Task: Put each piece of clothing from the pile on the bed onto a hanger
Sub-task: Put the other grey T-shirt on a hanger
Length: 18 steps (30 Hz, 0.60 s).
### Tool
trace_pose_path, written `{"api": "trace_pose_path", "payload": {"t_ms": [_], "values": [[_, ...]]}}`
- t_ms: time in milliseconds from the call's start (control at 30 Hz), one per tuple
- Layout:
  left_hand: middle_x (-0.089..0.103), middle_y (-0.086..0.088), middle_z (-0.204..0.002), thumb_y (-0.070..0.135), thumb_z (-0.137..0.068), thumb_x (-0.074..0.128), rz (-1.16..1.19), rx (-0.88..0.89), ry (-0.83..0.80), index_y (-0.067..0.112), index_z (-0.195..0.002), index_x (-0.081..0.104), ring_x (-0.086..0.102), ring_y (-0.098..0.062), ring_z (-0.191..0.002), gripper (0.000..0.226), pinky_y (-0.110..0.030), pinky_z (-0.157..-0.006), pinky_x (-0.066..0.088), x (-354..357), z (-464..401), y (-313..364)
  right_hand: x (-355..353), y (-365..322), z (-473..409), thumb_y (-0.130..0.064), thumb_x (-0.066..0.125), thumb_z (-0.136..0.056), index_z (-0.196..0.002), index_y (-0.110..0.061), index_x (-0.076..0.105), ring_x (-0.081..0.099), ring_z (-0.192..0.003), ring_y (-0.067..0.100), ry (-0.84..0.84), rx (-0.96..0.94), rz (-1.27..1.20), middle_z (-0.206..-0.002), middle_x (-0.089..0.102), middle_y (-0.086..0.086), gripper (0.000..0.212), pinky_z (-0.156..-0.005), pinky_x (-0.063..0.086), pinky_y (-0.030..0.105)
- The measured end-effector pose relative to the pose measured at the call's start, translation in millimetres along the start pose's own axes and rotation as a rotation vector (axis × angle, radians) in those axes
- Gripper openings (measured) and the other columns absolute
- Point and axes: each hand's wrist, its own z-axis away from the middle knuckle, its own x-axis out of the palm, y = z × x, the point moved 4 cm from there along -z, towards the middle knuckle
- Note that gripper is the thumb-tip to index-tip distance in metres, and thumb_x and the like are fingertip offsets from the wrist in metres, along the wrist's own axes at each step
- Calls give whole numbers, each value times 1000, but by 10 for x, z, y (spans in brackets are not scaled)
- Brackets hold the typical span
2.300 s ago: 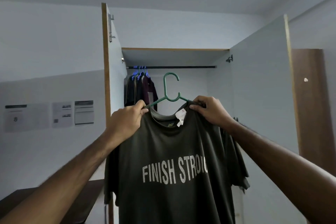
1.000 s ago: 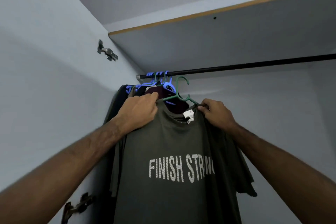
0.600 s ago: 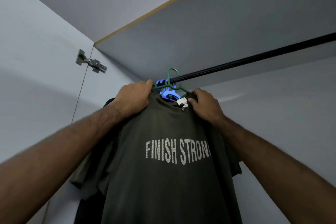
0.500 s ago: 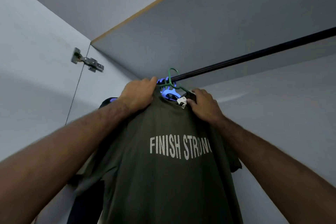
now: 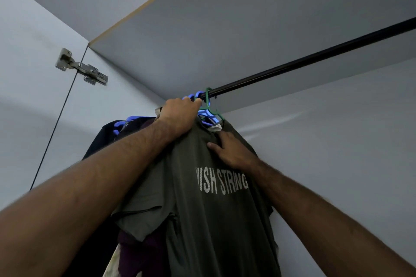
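A: Where was the dark green T-shirt (image 5: 213,220) at that moment?

B: It hung on the green hanger (image 5: 210,109), whose hook was looped over the black rail (image 5: 315,57) at the rail's left end, up under the wardrobe's top panel (image 5: 247,18).

A: And the hands?

B: The left hand (image 5: 180,114) was raised to the shirt's left shoulder with its fingers curled round the fabric and hanger arm there, knuckles just below the rail. The right hand (image 5: 229,148) lay on the shirt's chest below the collar, fingers fairly straight and pressed against the cloth, not gripping anything.

A: How crowded was that end?

B: Tight. Blue hangers (image 5: 198,94) sat on the rail touching the green hook on its left, and dark garments (image 5: 108,137) hung from them, packed against the left side wall (image 5: 126,87). A maroon piece (image 5: 144,249) showed beneath the green shirt's left sleeve.

A: Any room to the right?

B: Plenty. From the green hook rightward the rail ran bare to the frame's edge, with only the pale back wall (image 5: 337,141) behind it.

A: Anything else at the edges?

B: A metal hinge (image 5: 83,69) sat where the open door (image 5: 27,74) met the side wall, well apart from the hands.
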Motion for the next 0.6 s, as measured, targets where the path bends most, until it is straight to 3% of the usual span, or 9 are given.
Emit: {"api": "trace_pose_path", "payload": {"t_ms": [200, 300, 400, 500, 600], "values": [[57, -8, -121, 22, -96, 44, -142, 64, 87, 13, -125, 49, 63, -30, -97, 31, -38, -62, 36, -18, 267, 56, 109, 60, 165, -50, 51, -99, -146, -12, 39, 43, -134, 35, -37, -37, 59, -146, 44, 16, 62, -112, 36, 47], [50, -9, -131, 47, -97, 36, -311, 114, 100, 10, -136, 46, 51, -29, -115, 56, -45, -86, 41, 13, 475, 99, 49, 38, 344, -52, 52, -97, -153, -14, 31, 36, -141, 34, 20, -76, 97, -156, 34, 13, 71, -114, 34, 50], [36, -14, -155, 55, -96, 31, -209, 141, 82, 8, -151, 35, 38, -33, -137, 73, -57, -111, 28, 55, 888, 207, 9, -36, 652, -51, 53, -95, -158, -15, 24, 28, -148, 29, 121, -155, 209, -164, 23, 11, 77, -119, 29, 46], [37, -12, -157, 53, -95, 27, -31, 173, 33, 10, -150, 42, 37, -32, -142, 71, -59, -116, 24, 103, 1593, 421, 138, -119, 1186, -52, 51, -91, -158, -15, 24, 28, -149, 27, 152, -252, 250, -165, 22, 10, 81, -118, 31, 48], [32, -9, -161, 54, -98, 29, 85, 176, -73, 13, -152, 39, 30, -28, -148, 68, -58, -119, 19, 163, 2406, 584, 407, -186, 1849, -55, 50, -93, -159, -17, 21, 22, -151, 23, 76, -285, 218, -166, 17, 6, 81, -121, 26, 47]]}}
